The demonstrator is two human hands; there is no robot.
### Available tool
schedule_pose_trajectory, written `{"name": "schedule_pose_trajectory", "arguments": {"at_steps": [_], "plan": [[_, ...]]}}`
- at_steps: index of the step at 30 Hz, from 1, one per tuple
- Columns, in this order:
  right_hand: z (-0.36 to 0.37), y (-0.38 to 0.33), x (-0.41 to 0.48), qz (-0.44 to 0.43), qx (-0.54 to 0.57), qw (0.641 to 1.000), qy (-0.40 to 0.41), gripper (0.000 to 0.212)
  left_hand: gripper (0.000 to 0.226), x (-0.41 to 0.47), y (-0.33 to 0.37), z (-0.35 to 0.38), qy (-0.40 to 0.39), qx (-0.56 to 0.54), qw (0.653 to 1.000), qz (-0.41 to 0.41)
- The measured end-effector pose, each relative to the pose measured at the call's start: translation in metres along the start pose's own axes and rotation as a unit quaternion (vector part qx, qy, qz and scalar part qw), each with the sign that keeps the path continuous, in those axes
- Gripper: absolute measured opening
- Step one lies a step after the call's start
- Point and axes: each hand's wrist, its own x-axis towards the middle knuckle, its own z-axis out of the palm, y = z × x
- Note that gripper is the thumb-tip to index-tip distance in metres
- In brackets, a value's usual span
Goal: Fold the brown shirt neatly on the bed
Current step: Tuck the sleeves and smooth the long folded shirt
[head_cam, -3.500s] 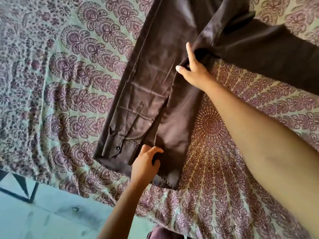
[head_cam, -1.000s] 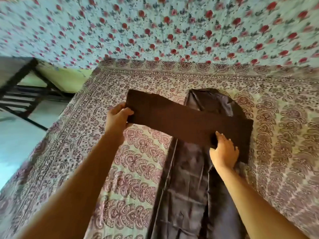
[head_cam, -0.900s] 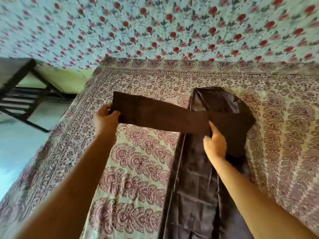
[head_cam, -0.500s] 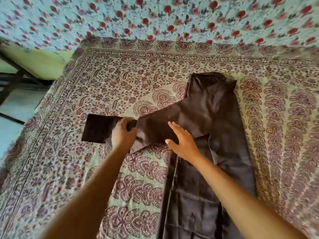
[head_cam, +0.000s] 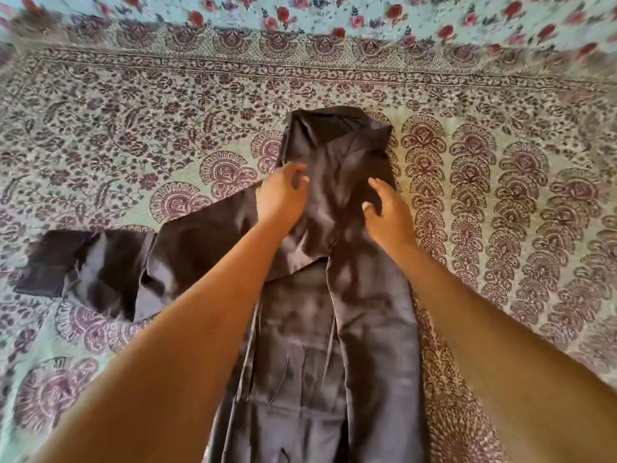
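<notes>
1. Since it lies limp on the bed (head_cam: 133, 128), the brown shirt (head_cam: 317, 362), a narrow strip, looks light and soft.
2. Its sleeve (head_cam: 187, 242) trails left and is best pinched near the cuff.
3. The left hand (head_cam: 282, 198) touches the cloth with curled fingers, though I cannot tell if it grips; the right hand (head_cam: 390, 215) is relaxed and empty.

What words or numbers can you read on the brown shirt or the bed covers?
None can be read.
The brown shirt is plain cloth, with no label or print in view.
The bedsheet has only leaf and fan patterns.
The flowered cloth beyond it shows only blurred red flowers.
</notes>
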Motion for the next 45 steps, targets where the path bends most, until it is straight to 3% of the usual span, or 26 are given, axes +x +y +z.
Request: {"name": "schedule_pose_trajectory", "arguments": {"at_steps": [7, 11, 14, 16, 19, 24, 29, 32, 34, 36, 37, 39, 41, 43, 45], "plan": [[-0.014, 0.020, 0.090, 0.000, -0.015, 0.999, 0.052, 0.055, 0.036, 0.076, 0.039, 0.045, -0.038, 0.047, 0.998, 0.011], [-0.016, 0.014, 0.136, -0.033, -0.071, 0.996, -0.047, 0.067, 0.037, 0.103, 0.045, 0.062, -0.061, 0.022, 0.998, 0.007], [-0.025, 0.013, 0.162, -0.015, -0.091, 0.990, -0.107, 0.052, 0.022, 0.116, 0.040, 0.059, -0.086, -0.011, 0.996, 0.023], [-0.040, 0.018, 0.173, -0.039, -0.133, 0.985, -0.099, 0.036, 0.011, 0.127, 0.037, 0.056, -0.087, -0.069, 0.993, 0.044], [-0.052, 0.021, 0.187, -0.029, -0.062, 0.995, -0.067, 0.028, 0.006, 0.138, 0.036, 0.052, -0.064, -0.100, 0.991, 0.068], [-0.040, 0.021, 0.198, -0.022, -0.107, 0.994, -0.011, 0.022, 0.014, 0.134, 0.043, 0.067, -0.062, 0.033, 0.992, 0.106], [-0.035, 0.034, 0.195, -0.078, -0.226, 0.970, -0.052, 0.022, 0.018, 0.131, 0.051, 0.080, -0.018, 0.061, 0.992, 0.108], [-0.040, 0.039, 0.190, -0.063, -0.234, 0.970, 0.006, 0.026, 0.019, 0.134, 0.051, 0.088, -0.015, 0.113, 0.983, 0.141], [-0.036, 0.041, 0.181, -0.035, -0.221, 0.969, 0.101, 0.028, 0.019, 0.136, 0.050, 0.093, -0.017, 0.154, 0.974, 0.165], [-0.022, 0.041, 0.160, -0.073, -0.169, 0.963, 0.195, 0.032, 0.020, 0.139, 0.049, 0.097, -0.009, 0.180, 0.967, 0.181], [-0.015, 0.043, 0.149, -0.116, -0.128, 0.965, 0.199, 0.036, 0.020, 0.141, 0.049, 0.098, -0.003, 0.190, 0.963, 0.188], [0.001, 0.054, 0.130, -0.179, -0.104, 0.973, 0.104, 0.043, 0.020, 0.142, 0.048, 0.099, 0.001, 0.221, 0.954, 0.203], [0.011, 0.069, 0.119, -0.151, -0.204, 0.967, -0.030, 0.050, 0.022, 0.139, 0.048, 0.098, 0.012, 0.253, 0.944, 0.211], [0.012, 0.080, 0.119, -0.127, -0.273, 0.952, -0.059, 0.053, 0.024, 0.131, 0.049, 0.095, 0.050, 0.269, 0.941, 0.201], [0.006, 0.081, 0.123, -0.132, -0.273, 0.949, -0.085, 0.053, 0.024, 0.113, 0.048, 0.091, 0.093, 0.261, 0.938, 0.210]]}}
